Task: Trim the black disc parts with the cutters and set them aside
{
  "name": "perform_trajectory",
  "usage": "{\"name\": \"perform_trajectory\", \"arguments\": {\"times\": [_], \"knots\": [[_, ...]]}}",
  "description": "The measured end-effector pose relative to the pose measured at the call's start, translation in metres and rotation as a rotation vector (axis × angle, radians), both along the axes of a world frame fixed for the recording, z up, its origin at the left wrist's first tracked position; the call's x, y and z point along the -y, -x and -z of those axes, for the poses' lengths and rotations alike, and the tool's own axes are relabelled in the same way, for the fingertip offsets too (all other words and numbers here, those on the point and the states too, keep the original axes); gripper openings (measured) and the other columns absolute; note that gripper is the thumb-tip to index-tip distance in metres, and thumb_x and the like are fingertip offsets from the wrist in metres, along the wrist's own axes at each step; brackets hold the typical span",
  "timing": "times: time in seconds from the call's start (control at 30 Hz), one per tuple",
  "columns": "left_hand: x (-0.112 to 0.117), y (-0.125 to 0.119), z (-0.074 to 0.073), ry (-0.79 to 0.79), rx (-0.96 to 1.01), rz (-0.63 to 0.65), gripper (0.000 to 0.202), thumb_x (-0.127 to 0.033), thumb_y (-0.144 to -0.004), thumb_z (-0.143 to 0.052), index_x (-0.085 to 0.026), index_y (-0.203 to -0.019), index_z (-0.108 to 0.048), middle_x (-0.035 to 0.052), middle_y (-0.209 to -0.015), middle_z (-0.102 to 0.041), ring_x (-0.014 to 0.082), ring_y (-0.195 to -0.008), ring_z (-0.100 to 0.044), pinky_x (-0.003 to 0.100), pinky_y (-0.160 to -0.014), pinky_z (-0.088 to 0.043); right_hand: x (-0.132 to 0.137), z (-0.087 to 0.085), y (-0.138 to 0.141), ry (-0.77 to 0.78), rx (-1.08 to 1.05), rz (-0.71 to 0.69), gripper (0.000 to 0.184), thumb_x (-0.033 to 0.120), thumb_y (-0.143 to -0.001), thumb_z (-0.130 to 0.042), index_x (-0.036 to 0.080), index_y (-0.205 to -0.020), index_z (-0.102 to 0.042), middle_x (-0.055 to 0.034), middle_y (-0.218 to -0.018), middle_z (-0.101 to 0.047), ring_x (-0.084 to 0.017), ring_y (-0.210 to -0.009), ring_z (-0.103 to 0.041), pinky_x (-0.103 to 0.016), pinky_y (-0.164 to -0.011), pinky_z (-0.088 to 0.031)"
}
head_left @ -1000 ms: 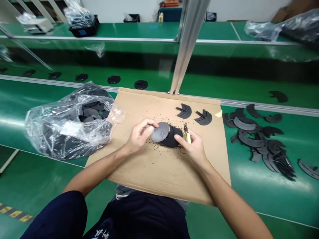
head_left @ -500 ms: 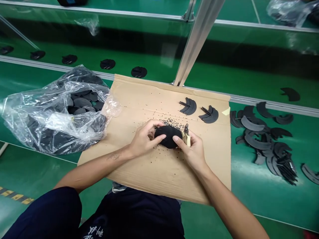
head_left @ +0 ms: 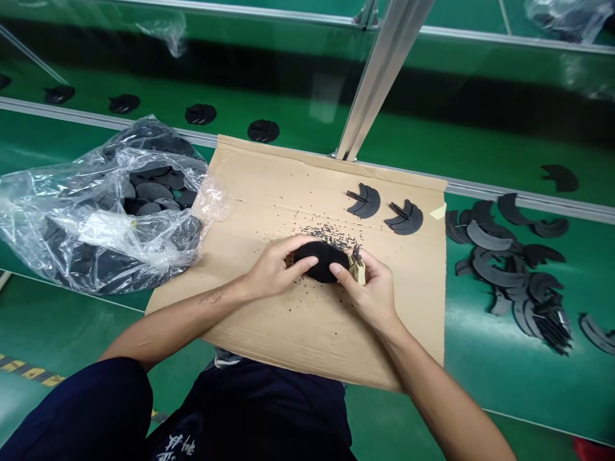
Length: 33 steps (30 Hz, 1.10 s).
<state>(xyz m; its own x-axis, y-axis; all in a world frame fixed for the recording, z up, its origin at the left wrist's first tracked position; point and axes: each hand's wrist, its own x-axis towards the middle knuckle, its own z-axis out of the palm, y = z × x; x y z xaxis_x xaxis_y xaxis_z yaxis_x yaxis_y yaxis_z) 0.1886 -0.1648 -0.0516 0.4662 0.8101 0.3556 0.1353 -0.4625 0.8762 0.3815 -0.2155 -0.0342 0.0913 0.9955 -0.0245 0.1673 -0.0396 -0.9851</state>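
Drawn closer together since a second ago, a worker's bare left hand [head_left: 275,267] and right hand [head_left: 372,291] meet over matte black rounded pieces [head_left: 323,258], which lie overlapped between them above the middle of a tan cardboard sheet [head_left: 269,320]; the grey face with a raised mark, visible then at the left fingers, is now out of sight. Each grip is closed to a pinch, the left thumb across the front of one piece, its fingers curled behind, and the right thumb on the opposite side. Tucked in the right hand as well are yellow-handled cutters with dark metal tips [head_left: 358,267], pointing away from the worker; whether their blades are parted is too small to tell. Fine black specks [head_left: 327,234] litter the cardboard around the hands, and two black fan-shaped pieces with thin stems [head_left: 368,202] rest near its far edge. At left, a clear plastic bag [head_left: 62,224] gapes over dark flat discs [head_left: 154,191]. At right, curved black and grey pieces [head_left: 500,266] lie heaped on a glossy green worktable [head_left: 480,365], beside thin black sticks [head_left: 552,326]. Behind, round black pieces [head_left: 200,114] sit in a spaced row.
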Motion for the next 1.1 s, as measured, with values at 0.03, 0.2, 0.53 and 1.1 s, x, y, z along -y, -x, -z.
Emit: {"name": "perform_trajectory", "arguments": {"times": [0.03,0.2,0.53,1.1], "knots": [[-0.001,0.001,-0.001,-0.031,-0.008,-0.005,0.027,-0.03,-0.096,-0.063,-0.016,-0.119,-0.066,0.0096,-0.111,-0.075,0.0178,-0.101,-0.071,0.032,-0.091,-0.059,0.001,0.0,-0.001,-0.017,0.021,-0.001,0.033,0.051,-0.08,-0.077,0.02,-0.081,-0.064,0.0044,-0.065,-0.051,-0.011,-0.058,-0.045,-0.025,-0.056,-0.043],[-0.001,0.005,-0.003,-0.237,-0.106,0.024,0.024,-0.027,-0.098,-0.059,-0.016,-0.118,-0.067,0.0089,-0.104,-0.075,0.0164,-0.094,-0.07,0.031,-0.084,-0.06,0.002,-0.002,-0.005,-0.204,0.2,0.018,0.023,0.039,-0.085,-0.075,0.023,-0.1,-0.07,-0.0024,-0.085,-0.071,-0.015,-0.069,-0.061,-0.03,-0.066,-0.052],[-0.001,0.007,-0.012,-0.344,-0.01,0.008,0.033,-0.033,-0.09,-0.074,-0.022,-0.121,-0.068,0.0041,-0.097,-0.077,0.0147,-0.088,-0.072,0.03,-0.081,-0.058,0.003,0.0,-0.005,-0.506,0.278,-0.135,0.013,0.014,-0.085,-0.071,0.024,-0.093,-0.072,-0.0043,-0.089,-0.077,-0.018,-0.077,-0.072,-0.031,-0.071,-0.059],[0.007,0.009,-0.021,-0.332,0.092,0.051,0.018,-0.025,-0.096,-0.065,-0.017,-0.111,-0.072,0.009,-0.097,-0.078,0.0152,-0.09,-0.073,0.029,-0.081,-0.06,0.007,0.0,-0.002,-0.518,0.228,-0.201,0.015,0.012,-0.084,-0.07,0.024,-0.094,-0.069,-0.0043,-0.085,-0.075,-0.017,-0.073,-0.071,-0.03,-0.067,-0.058]]}}
